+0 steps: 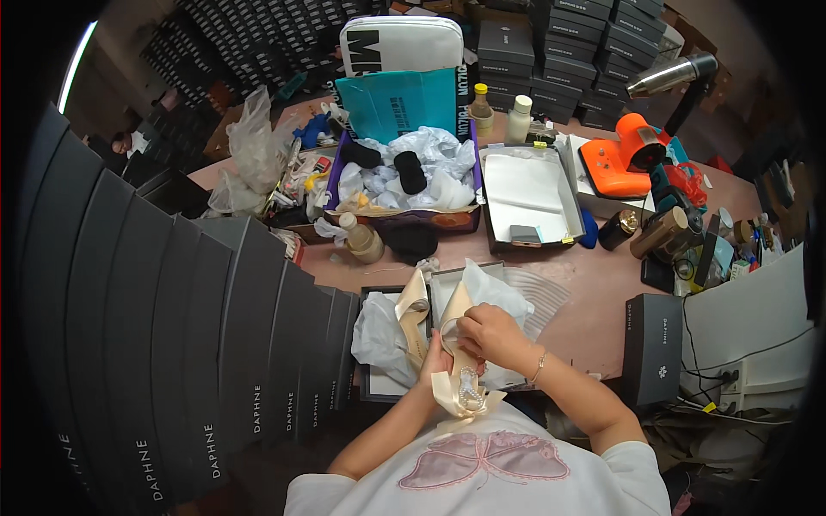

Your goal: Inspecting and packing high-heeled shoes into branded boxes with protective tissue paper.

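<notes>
My left hand (437, 365) grips a cream satin shoe (460, 378) with a bow and a sparkling buckle, held toe down near my chest. My right hand (489, 334) pinches the shoe's upper part, fingers closed on its strap or heel area. A second cream shoe (413, 316) rests in the open dark shoe box (372, 389) just beyond, among white tissue paper (383, 335). The box's other half (447, 277), also lined with tissue, sits right behind my hands.
A row of black shoe boxes (172, 344) stands on edge at my left. Behind are a purple box of tissue and black socks (404, 176), an open box holding a phone (527, 202), glue bottles (361, 239), an orange tool (628, 155) and a black box (652, 348) at right.
</notes>
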Available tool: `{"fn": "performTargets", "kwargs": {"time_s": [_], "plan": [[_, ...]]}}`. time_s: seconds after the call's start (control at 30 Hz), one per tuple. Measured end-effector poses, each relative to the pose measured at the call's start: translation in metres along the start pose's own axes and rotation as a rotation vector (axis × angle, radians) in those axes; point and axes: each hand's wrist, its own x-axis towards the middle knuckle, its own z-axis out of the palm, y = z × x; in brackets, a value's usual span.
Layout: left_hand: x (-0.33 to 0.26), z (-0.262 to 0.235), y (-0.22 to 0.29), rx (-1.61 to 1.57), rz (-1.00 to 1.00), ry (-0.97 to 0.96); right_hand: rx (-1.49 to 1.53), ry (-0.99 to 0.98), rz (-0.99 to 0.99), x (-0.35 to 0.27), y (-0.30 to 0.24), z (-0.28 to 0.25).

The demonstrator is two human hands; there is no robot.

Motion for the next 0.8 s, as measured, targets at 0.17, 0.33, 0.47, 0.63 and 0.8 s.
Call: {"fn": "performTargets", "kwargs": {"time_s": [0.17,0.33,0.47,0.63,0.8], "plan": [[-0.008,0.043,-0.039,-0.001,0.208,0.588,0.009,-0.011,0.141,-0.002,-0.003,0.053],[-0.005,0.037,-0.039,0.010,0.341,0.619,0.146,0.046,0.140,-0.006,-0.002,0.049],[-0.010,0.028,-0.011,0.039,0.470,0.737,0.491,0.108,0.150,-0.027,-0.001,0.030],[-0.023,0.025,-0.006,0.096,0.315,0.672,-0.162,-0.138,0.374,-0.043,0.109,0.120],[-0.032,0.017,-0.004,0.077,0.348,0.652,0.007,-0.022,0.195,0.007,0.027,0.059]]}}
